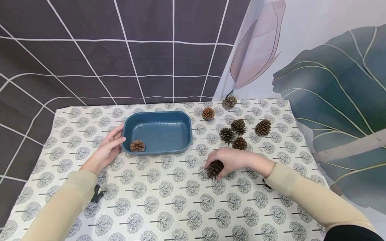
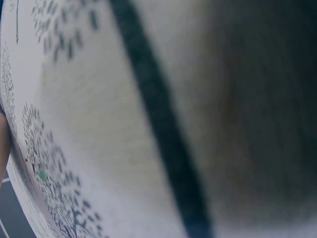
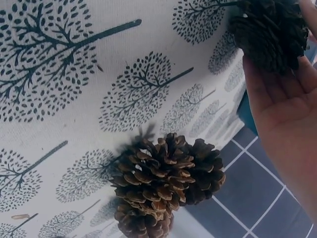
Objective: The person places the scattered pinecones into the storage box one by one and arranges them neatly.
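In the head view my right hand (image 1: 230,160) grips a dark pine cone (image 1: 215,169), fingers on its far side and thumb at its near side. That same pine cone (image 3: 270,37) shows at the top right of the right wrist view, against my fingers. My left hand (image 1: 109,149) rests at the left end of a blue rectangular basin (image 1: 156,152), fingers extended and fingertips right at its rim. One brown pine cone (image 1: 137,146) lies inside, in the near left corner. The left wrist view holds mostly blurred cloth.
Beyond my right hand lies a cluster of pine cones (image 1: 238,127), with another pine cone (image 1: 263,127) to its right. Farther back are a lighter brown pine cone (image 1: 208,113) and one (image 1: 229,102) at the table's back edge. Tree-patterned cloth (image 1: 166,204) covers the table.
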Tool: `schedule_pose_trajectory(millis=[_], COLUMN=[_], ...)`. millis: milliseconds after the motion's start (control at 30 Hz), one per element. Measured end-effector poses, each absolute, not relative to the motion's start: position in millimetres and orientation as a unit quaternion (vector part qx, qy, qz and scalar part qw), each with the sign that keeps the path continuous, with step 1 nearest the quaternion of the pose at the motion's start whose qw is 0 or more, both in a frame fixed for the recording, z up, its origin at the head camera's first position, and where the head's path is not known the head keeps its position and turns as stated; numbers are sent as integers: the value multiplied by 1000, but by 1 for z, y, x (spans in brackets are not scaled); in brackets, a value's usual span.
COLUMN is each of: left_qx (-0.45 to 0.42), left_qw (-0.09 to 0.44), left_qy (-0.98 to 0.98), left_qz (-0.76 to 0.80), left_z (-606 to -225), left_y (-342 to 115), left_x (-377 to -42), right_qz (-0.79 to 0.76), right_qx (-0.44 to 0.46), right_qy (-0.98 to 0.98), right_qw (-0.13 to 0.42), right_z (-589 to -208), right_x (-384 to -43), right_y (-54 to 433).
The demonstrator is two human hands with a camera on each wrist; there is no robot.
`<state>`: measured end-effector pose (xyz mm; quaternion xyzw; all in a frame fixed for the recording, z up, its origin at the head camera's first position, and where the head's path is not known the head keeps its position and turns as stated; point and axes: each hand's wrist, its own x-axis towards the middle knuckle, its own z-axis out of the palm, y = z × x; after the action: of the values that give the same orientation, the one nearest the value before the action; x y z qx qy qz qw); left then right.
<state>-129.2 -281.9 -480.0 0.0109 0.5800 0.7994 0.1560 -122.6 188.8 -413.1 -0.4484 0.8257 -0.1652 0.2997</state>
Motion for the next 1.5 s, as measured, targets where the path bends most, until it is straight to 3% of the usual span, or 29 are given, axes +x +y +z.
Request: schedule_pose_trajectory(millis=[233,667,1000,1300,1500], left_qx=[16,14,25,19,18], left_qw=[153,153,151,152,153], left_qy=[575,581,579,577,583], left_qz=[803,799,801,802,797], left_z=[-480,-480,-480,-480,-479], left_y=[-282,-282,-282,-282,-281], left_x=[-129,-129,-128,-129,-128], right_qz=[-176,-220,-288,-380,-448], right_qx=[-443,-448,-394,-357,-323], right_qy=[831,848,863,848,828], right_qw=[285,177,129,94,99], right_z=[-407,-396,-383,-378,-383], right_x=[-127,-146,-162,-180,-189], right_y=[189,191,179,157,135])
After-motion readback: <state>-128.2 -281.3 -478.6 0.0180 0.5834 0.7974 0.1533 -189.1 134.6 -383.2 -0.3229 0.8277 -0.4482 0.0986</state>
